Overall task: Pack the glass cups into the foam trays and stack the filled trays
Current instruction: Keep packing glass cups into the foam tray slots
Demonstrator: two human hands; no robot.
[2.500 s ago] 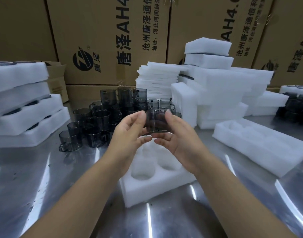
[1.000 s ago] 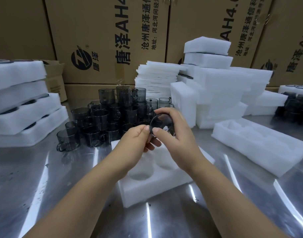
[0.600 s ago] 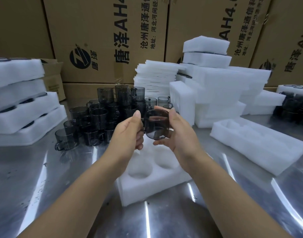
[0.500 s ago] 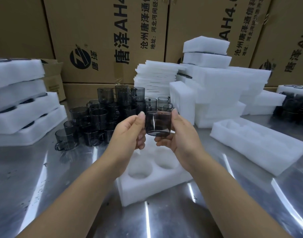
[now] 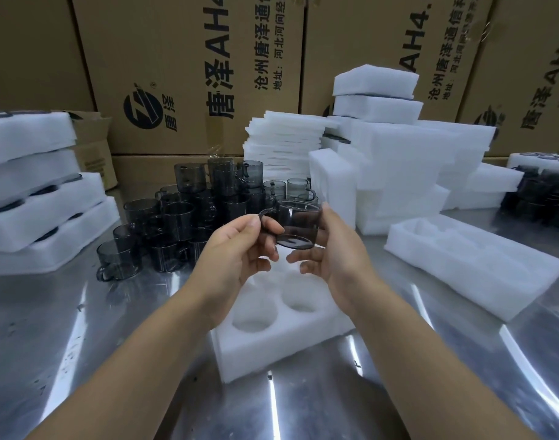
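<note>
Progress check: nowhere near done tbh. Got a stack of filled trays [image 5: 33,192] piled on the left, w/ dark cup rims peeking out of the gaps, so some of the job is sorted already. Still looking at a big pile of loose cups [image 5: 183,217] mid-table [image 5: 81,344] on the far side, plus more cups [image 5: 544,198] far right. Working on the near tray [image 5: 271,350] atm: nothing in the two pockets on show, can't tell abt the far ones behind the hands. Also got an empty tray [image 5: 462,262] waiting on the right and spare foam [image 5: 408,166] behind it. So prob fill this one, stack it, repeat lots.

Holding one cup [image 5: 298,225] in the air just above the near tray, roughly upright, bottom tipped a bit toward the camera. Pinching the handle w/ the thumb and fingers of the left hand [image 5: 237,252], cupping the body from the right w/ the right hand [image 5: 338,255], thumb up by the rim, fingers curled under the base.

Vs half a sec ago: spun the cup so the handle sticks out left (not visible there before) and shifted the left fingers off the glass wall onto it. Vs 1 s ago: brought back upright from tipped toward the camera. Looks like an inspection spin imo. Same spot over the tray, nothing dropped into a pocket yet.
</note>
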